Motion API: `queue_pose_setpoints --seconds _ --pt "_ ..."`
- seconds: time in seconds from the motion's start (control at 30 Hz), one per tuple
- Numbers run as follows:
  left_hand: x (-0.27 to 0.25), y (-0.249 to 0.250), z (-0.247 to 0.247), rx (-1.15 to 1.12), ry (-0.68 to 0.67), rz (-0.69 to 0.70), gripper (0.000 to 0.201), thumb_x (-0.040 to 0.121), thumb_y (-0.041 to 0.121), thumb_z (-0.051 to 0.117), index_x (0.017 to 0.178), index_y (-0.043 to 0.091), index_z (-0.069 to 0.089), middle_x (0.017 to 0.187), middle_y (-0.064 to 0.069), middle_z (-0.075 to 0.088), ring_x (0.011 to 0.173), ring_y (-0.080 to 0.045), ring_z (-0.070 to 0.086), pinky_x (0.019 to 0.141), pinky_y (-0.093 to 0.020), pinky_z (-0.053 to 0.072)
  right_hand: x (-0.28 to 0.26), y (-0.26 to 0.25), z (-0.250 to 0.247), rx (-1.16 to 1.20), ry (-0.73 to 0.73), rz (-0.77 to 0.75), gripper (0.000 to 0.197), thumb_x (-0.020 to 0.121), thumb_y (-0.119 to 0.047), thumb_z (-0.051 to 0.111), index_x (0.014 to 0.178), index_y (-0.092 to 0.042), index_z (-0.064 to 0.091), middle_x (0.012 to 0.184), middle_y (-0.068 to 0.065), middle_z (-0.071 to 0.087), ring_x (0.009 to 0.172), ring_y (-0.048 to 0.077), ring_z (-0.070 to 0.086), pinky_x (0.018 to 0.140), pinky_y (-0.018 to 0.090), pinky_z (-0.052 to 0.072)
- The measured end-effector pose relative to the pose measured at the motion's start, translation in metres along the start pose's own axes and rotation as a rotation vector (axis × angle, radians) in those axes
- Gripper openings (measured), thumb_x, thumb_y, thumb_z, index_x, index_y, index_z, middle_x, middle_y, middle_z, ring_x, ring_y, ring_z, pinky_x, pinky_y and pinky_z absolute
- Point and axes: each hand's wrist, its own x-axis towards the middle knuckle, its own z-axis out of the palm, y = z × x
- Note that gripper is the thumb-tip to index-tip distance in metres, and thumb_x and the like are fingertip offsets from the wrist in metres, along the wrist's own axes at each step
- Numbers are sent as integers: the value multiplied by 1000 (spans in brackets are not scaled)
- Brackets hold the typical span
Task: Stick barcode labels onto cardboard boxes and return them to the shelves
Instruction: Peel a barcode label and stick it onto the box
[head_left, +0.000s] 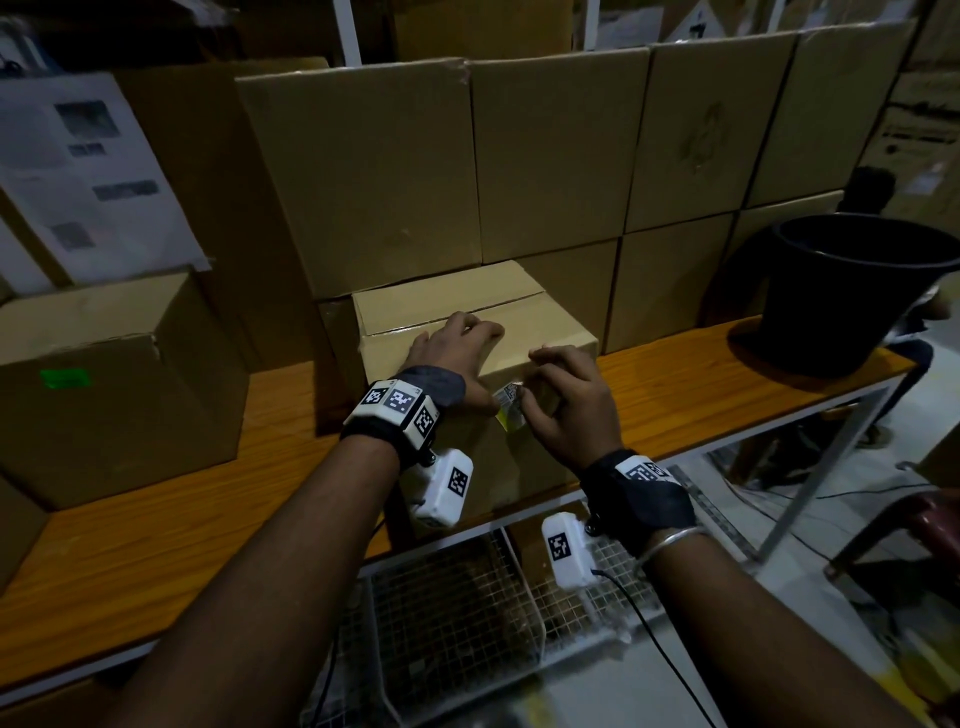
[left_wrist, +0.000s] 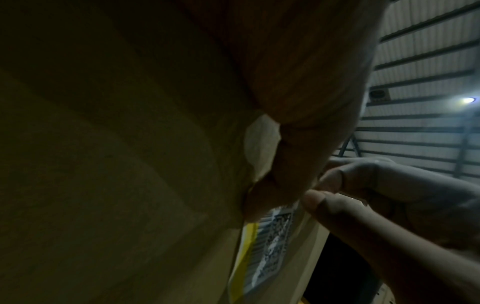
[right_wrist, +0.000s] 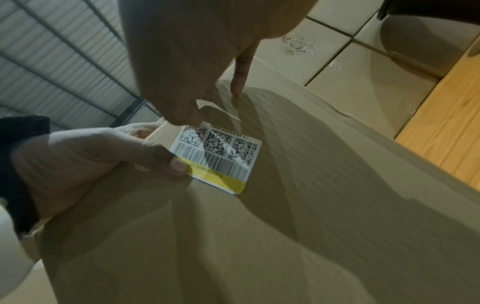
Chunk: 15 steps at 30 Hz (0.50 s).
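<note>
A closed cardboard box (head_left: 457, 306) stands on the wooden table (head_left: 197, 519), close to its front edge. A white barcode label (head_left: 510, 407) with a yellow strip lies on the box's front face, just under the top edge. My left hand (head_left: 451, 353) lies over that edge, fingers on the lid and thumb flat on the label's left side (right_wrist: 179, 164). My right hand (head_left: 563, 400) hovers at the same edge, its thumb tip on the label's top (right_wrist: 188, 120) and one finger touching the cardboard. The left wrist view shows the label (left_wrist: 272, 242) edge-on beside the right hand's fingers (left_wrist: 376, 191).
A wall of stacked cartons (head_left: 550, 150) rises right behind the box. Another carton with a green sticker (head_left: 119, 395) sits at the left. A black bucket (head_left: 852, 291) stands at the table's right end. Wire baskets (head_left: 452, 613) hang below, and a red stool (head_left: 924, 525) is at the right.
</note>
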Motion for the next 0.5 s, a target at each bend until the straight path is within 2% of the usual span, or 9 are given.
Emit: queue_pose_setpoints --seconds 0.17,0.37,0.5 --pt "0 -2 -1 -10 -9 16 101 61 44 86 145 30 34 148 -4 31 130 -31 40 108 -48 37 -1 3 -2 31 -38 8 33 83 -26 73 112 -9 69 124 6 61 116 20 57 91 32 53" --pt "-1 -1 -1 -17 -5 21 101 62 44 86 146 29 33 149 -5 31 131 -30 39 110 -49 35 -1 0 -1 7 -22 13 14 82 -15 75 96 -11 73 124 7 63 118 20 56 87 37 56" --pt "-2 -1 -2 -21 -4 14 101 62 44 86 147 29 33 149 -5 30 132 -30 38 110 -49 34 -3 1 -5 73 -34 0 17 82 -14 75 98 -9 72 128 8 62 122 20 56 94 36 54"
